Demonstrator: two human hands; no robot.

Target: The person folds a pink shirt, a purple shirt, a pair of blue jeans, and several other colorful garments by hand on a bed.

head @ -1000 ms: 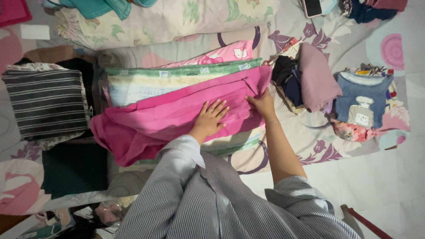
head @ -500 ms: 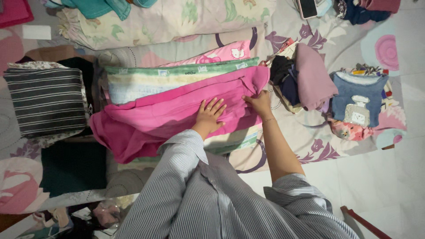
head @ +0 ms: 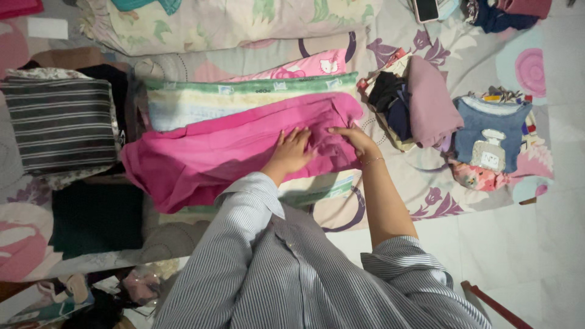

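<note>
A bright pink garment (head: 213, 152) lies spread over a pale green and yellow folded blanket (head: 201, 100) on a floral sheet. My left hand (head: 291, 151) presses flat on the pink cloth near its right end, fingers apart. Just to its right, my right hand (head: 356, 141) rests on the garment's right edge, fingers curled into the bunched cloth there. The two hands nearly touch. Both arms wear striped shirt sleeves, the right one rolled up.
A striped black and white folded pile (head: 61, 125) sits at the left, dark green cloth (head: 97, 216) below it. To the right lie a mauve and dark clothes heap (head: 420, 103) and a blue top (head: 490, 143). A phone (head: 425, 9) lies at the top. White floor tiles (head: 518, 244) at lower right.
My right hand has slid left along the garment's right edge toward my left hand, bunching the cloth. The left hand has shifted slightly up and stays pressed down.
</note>
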